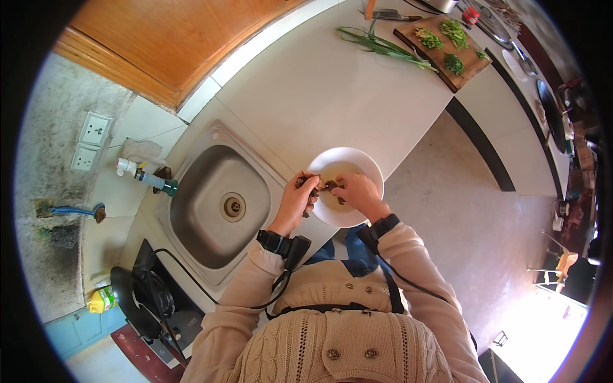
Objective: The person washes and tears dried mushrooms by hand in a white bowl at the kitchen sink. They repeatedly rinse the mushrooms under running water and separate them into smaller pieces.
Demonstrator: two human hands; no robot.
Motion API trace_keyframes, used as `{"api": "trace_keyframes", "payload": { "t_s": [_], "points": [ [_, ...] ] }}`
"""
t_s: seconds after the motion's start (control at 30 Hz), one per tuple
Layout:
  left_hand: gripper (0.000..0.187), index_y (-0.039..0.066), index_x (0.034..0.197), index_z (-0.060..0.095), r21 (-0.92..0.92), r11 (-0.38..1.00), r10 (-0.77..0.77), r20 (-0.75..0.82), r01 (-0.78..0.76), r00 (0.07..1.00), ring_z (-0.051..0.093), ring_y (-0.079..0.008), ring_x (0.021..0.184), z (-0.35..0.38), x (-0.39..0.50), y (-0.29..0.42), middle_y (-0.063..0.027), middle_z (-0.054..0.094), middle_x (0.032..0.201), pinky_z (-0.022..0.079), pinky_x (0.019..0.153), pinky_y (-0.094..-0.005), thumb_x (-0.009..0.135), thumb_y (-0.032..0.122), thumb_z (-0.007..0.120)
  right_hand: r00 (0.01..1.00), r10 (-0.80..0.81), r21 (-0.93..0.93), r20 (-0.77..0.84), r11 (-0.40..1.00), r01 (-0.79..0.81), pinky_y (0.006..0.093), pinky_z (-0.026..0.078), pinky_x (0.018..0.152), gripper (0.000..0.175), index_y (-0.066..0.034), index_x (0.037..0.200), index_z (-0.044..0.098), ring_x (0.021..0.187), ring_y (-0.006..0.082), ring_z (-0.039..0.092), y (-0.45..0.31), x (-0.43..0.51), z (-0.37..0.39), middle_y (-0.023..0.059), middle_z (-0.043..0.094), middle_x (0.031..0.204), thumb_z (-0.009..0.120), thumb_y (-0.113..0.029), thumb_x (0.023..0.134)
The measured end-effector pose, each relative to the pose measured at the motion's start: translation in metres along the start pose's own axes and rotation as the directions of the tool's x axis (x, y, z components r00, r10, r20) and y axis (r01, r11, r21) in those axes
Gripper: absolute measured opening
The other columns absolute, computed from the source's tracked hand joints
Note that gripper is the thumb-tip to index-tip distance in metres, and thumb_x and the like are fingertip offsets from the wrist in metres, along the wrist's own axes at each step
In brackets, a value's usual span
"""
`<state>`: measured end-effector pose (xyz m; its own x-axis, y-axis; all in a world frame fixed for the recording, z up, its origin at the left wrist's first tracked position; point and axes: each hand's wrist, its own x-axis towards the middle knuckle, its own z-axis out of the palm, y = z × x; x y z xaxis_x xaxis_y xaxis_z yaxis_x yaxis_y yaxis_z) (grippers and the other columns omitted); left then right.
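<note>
My left hand (pixel 296 200) is closed around a cluster of dark brown pieces, which look like soaked mushrooms or wood ear fungus, over the left rim of a white bowl (pixel 343 222). Between the fingers of my right hand (pixel 361 194) is a dark brown mushroom-like piece (pixel 330 185), and both hands meet at it. Cloudy, yellowish water (pixel 341 168) lies in the bowl beneath. The bowl sits at the counter's edge, close in front of my body. My fingers partly hide the pieces.
A stainless steel sink (pixel 201 191) is to the left, with a tap (pixel 149 178) behind it. Farther off, green stalks (pixel 376 44) lie beside a wooden cutting board (pixel 448 82) bearing chopped greens (pixel 453 33). A knife (pixel 395 16) rests behind. At lower left is a black wok (pixel 125 294).
</note>
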<state>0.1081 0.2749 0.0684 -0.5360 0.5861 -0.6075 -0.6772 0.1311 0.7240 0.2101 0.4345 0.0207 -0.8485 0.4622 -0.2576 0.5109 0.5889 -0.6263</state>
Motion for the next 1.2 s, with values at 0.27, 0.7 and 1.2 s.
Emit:
{"api": "trace_keyframes", "payload": {
  "t_s": [0.27, 0.7, 1.2],
  "points": [
    [0.012, 0.009, 0.098, 0.062, 0.088, 0.996, 0.005, 0.071, -0.011, 0.997, 0.045, -0.0050, 0.060, -0.007, -0.001, 0.002, 0.0018, 0.057, 0.082, 0.031, 0.047, -0.0203, 0.096, 0.021, 0.060, 0.993, 0.051, 0.341, 0.108, 0.936, -0.085, 0.0341, 0.054, 0.069, 0.024, -0.0056, 0.095, 0.076, 0.071, 0.0210, 0.068, 0.004, -0.003, -0.021, 0.0104, 0.072, 0.079, 0.073, -0.025, 0.081],
    [0.016, 0.008, 0.097, 0.064, 0.262, 0.963, 0.054, 0.050, -0.065, 0.997, 0.046, -0.0037, 0.058, 0.015, 0.003, -0.006, 0.0035, 0.057, 0.073, 0.034, 0.048, -0.0199, 0.095, 0.024, 0.065, 0.999, -0.046, 0.609, 0.026, 0.793, 0.020, 0.0257, 0.048, 0.062, 0.022, 0.0019, 0.096, 0.072, 0.066, 0.0103, 0.061, -0.008, -0.030, -0.040, 0.0029, 0.064, 0.069, 0.074, -0.016, 0.084],
    [0.015, 0.008, 0.100, 0.061, 0.220, 0.965, 0.108, 0.145, -0.139, 0.983, 0.048, -0.0048, 0.061, 0.018, -0.002, -0.004, 0.0017, 0.057, 0.077, 0.035, 0.049, -0.0204, 0.097, 0.022, 0.063, 0.998, 0.036, 0.773, 0.048, 0.631, -0.060, 0.0253, 0.050, 0.066, 0.021, 0.0058, 0.101, 0.071, 0.070, 0.0094, 0.060, -0.019, -0.038, -0.039, 0.0043, 0.067, 0.080, 0.069, -0.012, 0.091]
  ]
}}
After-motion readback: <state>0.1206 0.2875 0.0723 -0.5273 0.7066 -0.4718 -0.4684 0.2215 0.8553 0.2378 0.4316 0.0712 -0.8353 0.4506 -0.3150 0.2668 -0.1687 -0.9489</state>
